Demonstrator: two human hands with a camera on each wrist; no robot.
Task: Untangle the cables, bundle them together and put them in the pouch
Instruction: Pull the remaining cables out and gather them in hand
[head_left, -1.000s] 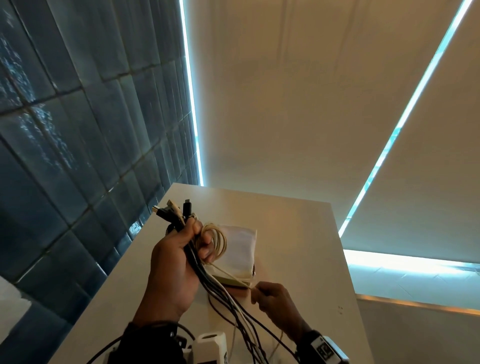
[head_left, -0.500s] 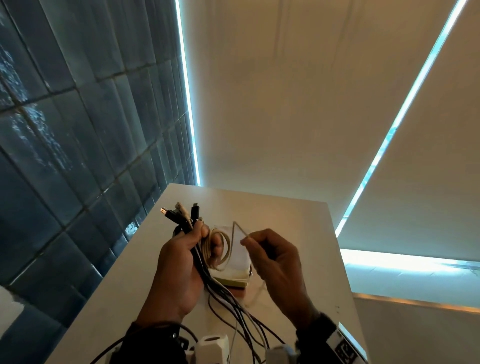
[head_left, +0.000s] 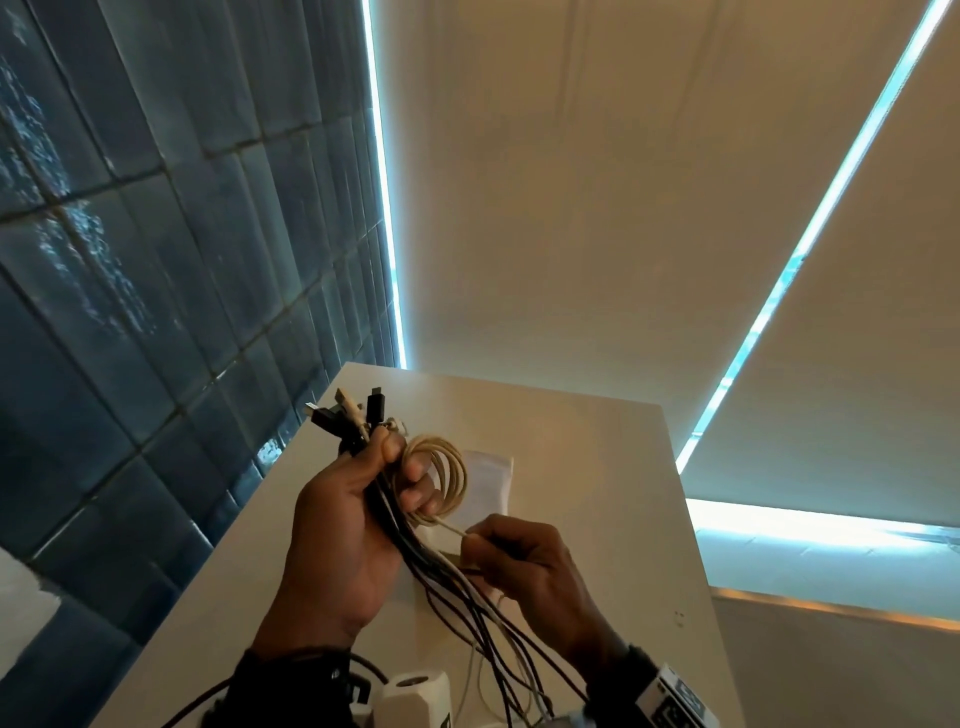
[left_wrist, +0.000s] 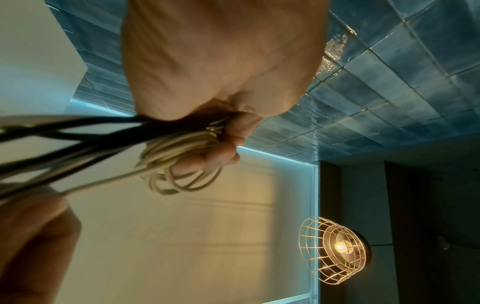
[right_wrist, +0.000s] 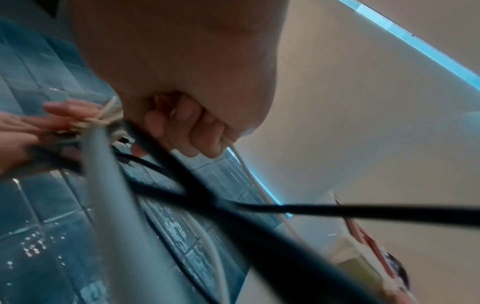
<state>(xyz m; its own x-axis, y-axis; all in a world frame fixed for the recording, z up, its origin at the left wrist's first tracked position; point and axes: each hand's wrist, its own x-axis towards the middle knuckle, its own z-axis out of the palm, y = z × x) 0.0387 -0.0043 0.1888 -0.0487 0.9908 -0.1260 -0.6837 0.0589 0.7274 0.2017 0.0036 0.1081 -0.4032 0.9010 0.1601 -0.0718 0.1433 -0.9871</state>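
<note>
Nearest you, your right hand (head_left: 524, 566) pinches the free run of the beige braided cable (head_left: 451, 529), its grip closed on that strand just below the coil. Your left hand (head_left: 343, 525) is clenched round the bunch of black and white cables (head_left: 415, 556), plug ends (head_left: 358, 410) sticking up past the thumb, with the beige coil (head_left: 436, 478) looped over its fingers (left_wrist: 221, 158). By my reading you are mid-bundling: the beige cable is being wound while the rest hang loose toward the bench's near edge. The next move calls for feeding more slack round the coil without letting the trailing black cables snag in it.

Beyond your hands, the white pouch (head_left: 488, 483) lies flat on the bench (head_left: 597, 467), about mid-way across. Its mouth is hidden, so I cannot tell what it holds, though no cable appears to run into it.
</note>
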